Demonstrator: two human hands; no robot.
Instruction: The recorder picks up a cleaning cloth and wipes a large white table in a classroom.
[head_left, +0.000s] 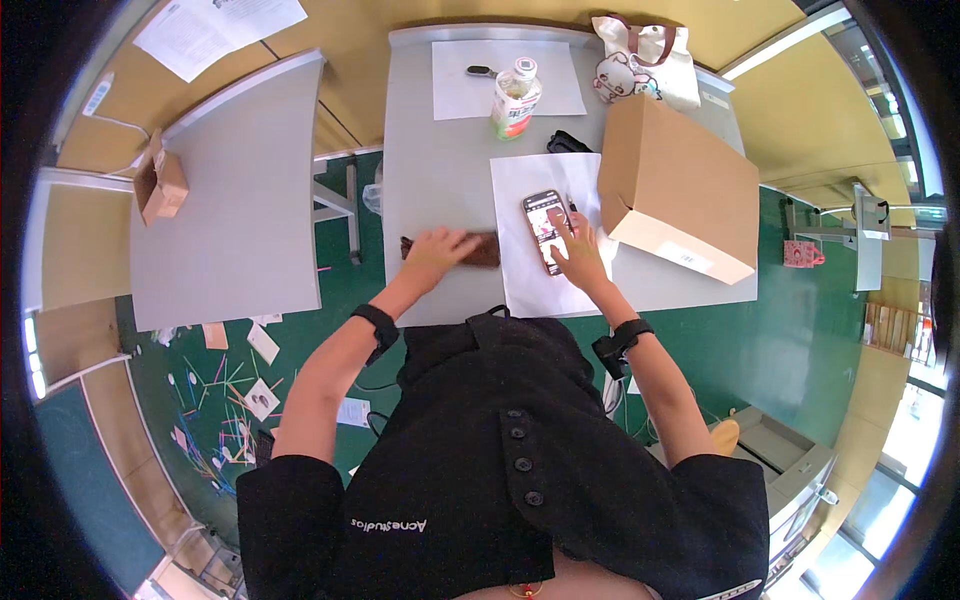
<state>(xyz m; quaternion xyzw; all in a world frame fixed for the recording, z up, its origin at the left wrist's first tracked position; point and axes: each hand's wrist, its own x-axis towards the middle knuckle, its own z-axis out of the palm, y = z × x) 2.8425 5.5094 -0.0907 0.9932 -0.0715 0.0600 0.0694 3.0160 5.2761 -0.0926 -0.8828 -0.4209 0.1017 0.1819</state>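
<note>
My left hand (433, 259) rests over the left part of a dark brown case (482, 250) on the grey table; whether its fingers grip the case is unclear. My right hand (582, 251) lies over a smartphone (538, 217) with a lit screen, fingertips on or just above the glass. The phone lies on a white paper sheet (525, 292). A thin dark pen-like thing (572, 204) is partly hidden beside the right fingers. Black bands circle both forearms near the wrists.
A cardboard box (690, 180) stands to the right. Farther back are a drink bottle (516, 101), a black object (568, 142), another paper sheet (457, 90), a small dark object (480, 71) and a canvas bag (667, 67). A second table (240, 187) stands left, bearing an open carton (163, 187).
</note>
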